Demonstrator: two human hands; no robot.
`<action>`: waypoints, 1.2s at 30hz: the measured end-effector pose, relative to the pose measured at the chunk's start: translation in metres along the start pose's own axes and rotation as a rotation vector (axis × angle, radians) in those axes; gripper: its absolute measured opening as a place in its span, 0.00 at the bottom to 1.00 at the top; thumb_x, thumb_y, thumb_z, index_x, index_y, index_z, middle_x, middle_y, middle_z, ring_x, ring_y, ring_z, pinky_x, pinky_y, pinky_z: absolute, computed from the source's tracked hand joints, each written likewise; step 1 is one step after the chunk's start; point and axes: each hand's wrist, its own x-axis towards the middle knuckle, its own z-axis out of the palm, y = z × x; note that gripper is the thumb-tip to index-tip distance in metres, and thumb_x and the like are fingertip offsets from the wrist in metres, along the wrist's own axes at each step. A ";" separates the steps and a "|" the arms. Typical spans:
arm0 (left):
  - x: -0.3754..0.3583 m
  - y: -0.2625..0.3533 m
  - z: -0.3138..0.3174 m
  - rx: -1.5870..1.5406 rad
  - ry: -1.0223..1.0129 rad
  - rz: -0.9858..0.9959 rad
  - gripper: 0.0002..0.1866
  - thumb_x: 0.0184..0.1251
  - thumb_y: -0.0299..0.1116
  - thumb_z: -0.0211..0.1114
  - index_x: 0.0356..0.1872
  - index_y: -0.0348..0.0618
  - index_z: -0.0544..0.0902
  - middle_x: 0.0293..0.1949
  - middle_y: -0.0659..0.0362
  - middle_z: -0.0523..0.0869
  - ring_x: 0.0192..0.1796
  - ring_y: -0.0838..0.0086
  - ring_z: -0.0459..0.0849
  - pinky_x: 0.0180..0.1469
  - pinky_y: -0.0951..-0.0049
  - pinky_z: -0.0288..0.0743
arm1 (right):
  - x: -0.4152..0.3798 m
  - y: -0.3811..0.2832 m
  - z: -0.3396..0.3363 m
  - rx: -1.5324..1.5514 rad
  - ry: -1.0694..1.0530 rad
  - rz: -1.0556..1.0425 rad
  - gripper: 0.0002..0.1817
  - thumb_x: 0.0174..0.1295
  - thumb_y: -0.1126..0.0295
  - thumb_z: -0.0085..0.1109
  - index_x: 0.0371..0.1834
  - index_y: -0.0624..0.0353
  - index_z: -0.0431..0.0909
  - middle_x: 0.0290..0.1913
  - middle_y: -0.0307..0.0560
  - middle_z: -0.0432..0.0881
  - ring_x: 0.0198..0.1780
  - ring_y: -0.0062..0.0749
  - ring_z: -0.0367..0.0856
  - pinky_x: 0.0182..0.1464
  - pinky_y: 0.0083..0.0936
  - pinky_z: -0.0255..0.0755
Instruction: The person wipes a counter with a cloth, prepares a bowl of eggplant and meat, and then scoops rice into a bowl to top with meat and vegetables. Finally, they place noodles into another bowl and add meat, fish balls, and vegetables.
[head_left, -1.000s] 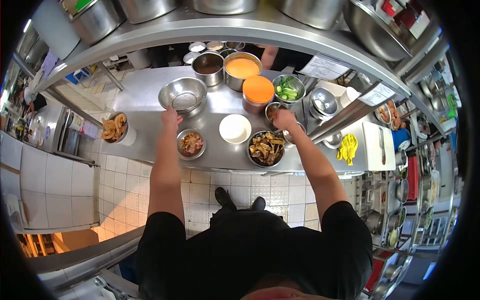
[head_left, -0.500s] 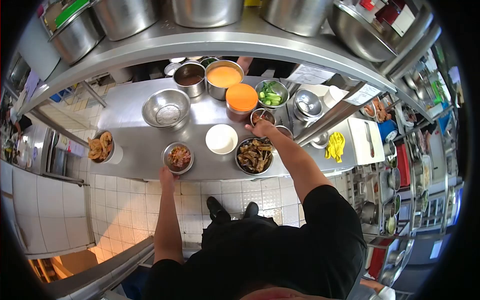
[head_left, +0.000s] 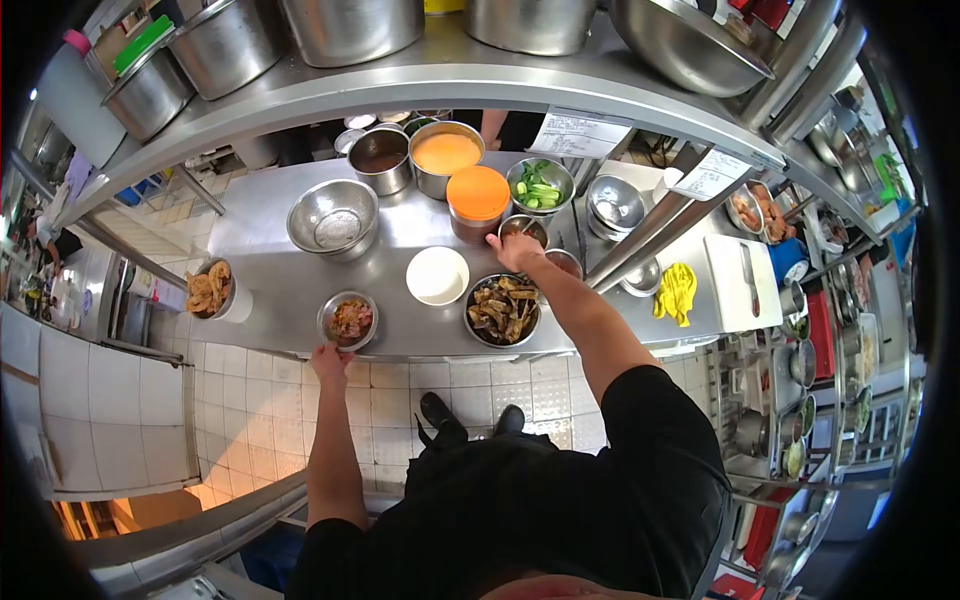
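Observation:
My left hand (head_left: 329,362) is closed on the near rim of a small metal bowl (head_left: 366,338) at the table's front edge. Chopped pink and orange food (head_left: 350,318) lies inside it. My right hand (head_left: 516,252) reaches across the table and grips a small metal container (head_left: 541,228) of reddish-brown sauce, its thumb on the near left side; some fingers are hidden. Just in front of that hand stands a metal bowl of browned pieces (head_left: 502,309). An orange-lidded tub (head_left: 478,194) is right behind it, and a white bowl (head_left: 437,276) lies between my hands.
A perforated metal bowl (head_left: 333,218), a pot of orange sauce (head_left: 447,153) and a bowl of green vegetables (head_left: 540,187) stand farther back. On the right are a yellow cloth (head_left: 677,295) and a knife (head_left: 750,280) on a white board (head_left: 727,303). A shelf (head_left: 450,88) overhangs the table.
The view has shifted slightly. My right hand has come round the sauce container, its thumb now higher on the left side. My left hand stays at the bowl's rim, slightly farther left.

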 end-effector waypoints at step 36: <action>-0.176 0.030 0.248 0.144 -0.534 -0.029 0.09 0.63 0.26 0.59 0.40 0.34 0.70 0.34 0.53 0.76 0.26 0.66 0.83 0.28 0.67 0.86 | -0.072 -0.002 -0.081 0.808 -0.127 -0.252 0.12 0.56 0.70 0.54 0.39 0.62 0.83 0.36 0.42 0.84 0.33 0.28 0.82 0.34 0.23 0.78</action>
